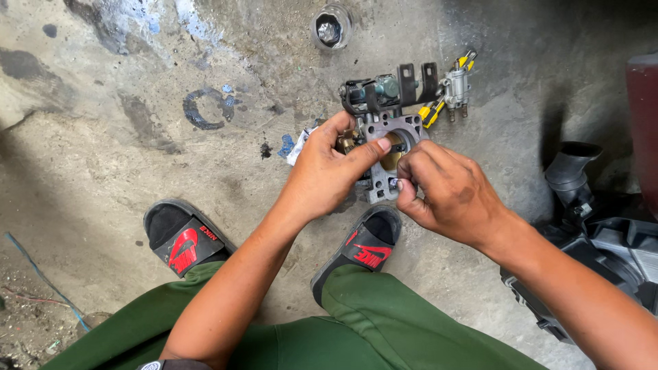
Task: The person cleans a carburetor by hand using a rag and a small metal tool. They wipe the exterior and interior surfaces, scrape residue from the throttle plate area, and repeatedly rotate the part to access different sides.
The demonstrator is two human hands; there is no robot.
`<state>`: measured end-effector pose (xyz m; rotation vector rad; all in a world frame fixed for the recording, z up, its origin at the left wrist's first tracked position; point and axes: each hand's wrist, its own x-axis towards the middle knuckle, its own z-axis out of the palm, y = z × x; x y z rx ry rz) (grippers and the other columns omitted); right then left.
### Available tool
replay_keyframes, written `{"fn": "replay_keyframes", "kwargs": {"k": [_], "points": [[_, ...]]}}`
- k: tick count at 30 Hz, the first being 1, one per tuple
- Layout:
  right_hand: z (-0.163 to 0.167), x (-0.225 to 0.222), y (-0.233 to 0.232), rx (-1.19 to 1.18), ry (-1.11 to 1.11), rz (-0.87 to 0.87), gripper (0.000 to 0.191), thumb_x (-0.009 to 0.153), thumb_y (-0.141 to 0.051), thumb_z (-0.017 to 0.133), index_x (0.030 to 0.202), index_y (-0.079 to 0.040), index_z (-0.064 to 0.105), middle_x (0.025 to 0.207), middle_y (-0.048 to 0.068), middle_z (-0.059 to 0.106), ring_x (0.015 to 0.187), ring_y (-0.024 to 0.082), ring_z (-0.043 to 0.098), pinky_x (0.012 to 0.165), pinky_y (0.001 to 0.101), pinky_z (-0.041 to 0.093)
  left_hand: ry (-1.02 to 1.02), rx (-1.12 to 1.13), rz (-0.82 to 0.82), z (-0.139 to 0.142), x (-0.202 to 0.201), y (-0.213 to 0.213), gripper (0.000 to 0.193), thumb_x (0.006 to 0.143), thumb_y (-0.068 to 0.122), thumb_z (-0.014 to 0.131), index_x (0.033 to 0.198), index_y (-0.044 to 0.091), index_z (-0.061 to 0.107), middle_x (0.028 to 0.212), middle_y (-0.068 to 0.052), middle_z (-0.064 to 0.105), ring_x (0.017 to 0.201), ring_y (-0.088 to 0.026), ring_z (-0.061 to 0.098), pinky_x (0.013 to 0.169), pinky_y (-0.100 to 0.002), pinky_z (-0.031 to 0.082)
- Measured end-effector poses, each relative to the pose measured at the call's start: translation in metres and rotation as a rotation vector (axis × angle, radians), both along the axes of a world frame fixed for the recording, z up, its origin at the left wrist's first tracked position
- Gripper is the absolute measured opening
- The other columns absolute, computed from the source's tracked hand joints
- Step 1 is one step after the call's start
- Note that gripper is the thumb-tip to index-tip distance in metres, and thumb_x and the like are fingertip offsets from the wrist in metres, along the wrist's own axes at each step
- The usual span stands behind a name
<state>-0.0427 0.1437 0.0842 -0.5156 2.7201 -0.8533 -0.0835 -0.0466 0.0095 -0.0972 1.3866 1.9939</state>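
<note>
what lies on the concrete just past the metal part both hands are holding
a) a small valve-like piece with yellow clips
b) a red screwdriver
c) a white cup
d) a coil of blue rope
a: beyond the grey metal throttle body held by the left hand and right hand, a small metal valve piece with yellow clips lies on the concrete floor.

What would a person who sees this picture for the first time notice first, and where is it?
First, in the centre, the left hand and the right hand both grip a grey metal engine part with a round opening, held over the stained concrete floor. Just below are two black sandals with red marks and green trousers. At the right edge lies a black plastic housing.
</note>
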Motion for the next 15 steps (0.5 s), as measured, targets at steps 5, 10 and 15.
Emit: {"fn": "replay_keyframes", "kwargs": {"k": [5,10,15], "points": [[-0.003,0.015,0.013,-0.131,-0.028,-0.095,0.012,0.088,0.0,0.065,0.093,0.001,0.054,0.089,0.011,0.059,0.072,0.023,0.063,0.065,0.0345,0.053,-0.078,0.06,0.016,0.005,-0.002,0.001,0.03,0.096,0.017,0.074,0.119,0.0,0.065,0.106,-0.003,0.072,0.094,-0.004,0.065,0.078,-0.022,0.055],[0.0,0.021,0.017,-0.144,-0.064,-0.288,0.011,0.097,-0.006,0.066,0.099,0.002,0.059,0.093,0.011,0.062,0.071,0.018,0.063,0.064,0.0299,0.053,0.012,-0.185,-0.023,0.019,-0.001,0.0,0.034,0.093,0.019,0.077,0.12,0.0,0.067,0.102,-0.004,0.07,0.073,-0.008,0.05,0.058,-0.026,0.042],[0.017,0.009,0.019,-0.056,-0.045,-0.24,0.011,0.106,-0.01,0.065,0.111,-0.001,0.061,0.101,0.01,0.065,0.085,0.019,0.067,0.08,0.0322,0.055,0.057,-0.116,0.065,0.02,-0.006,-0.001,0.03,0.096,0.021,0.075,0.115,0.0,0.065,0.098,-0.003,0.073,0.085,-0.003,0.062,0.072,-0.021,0.053]]}}
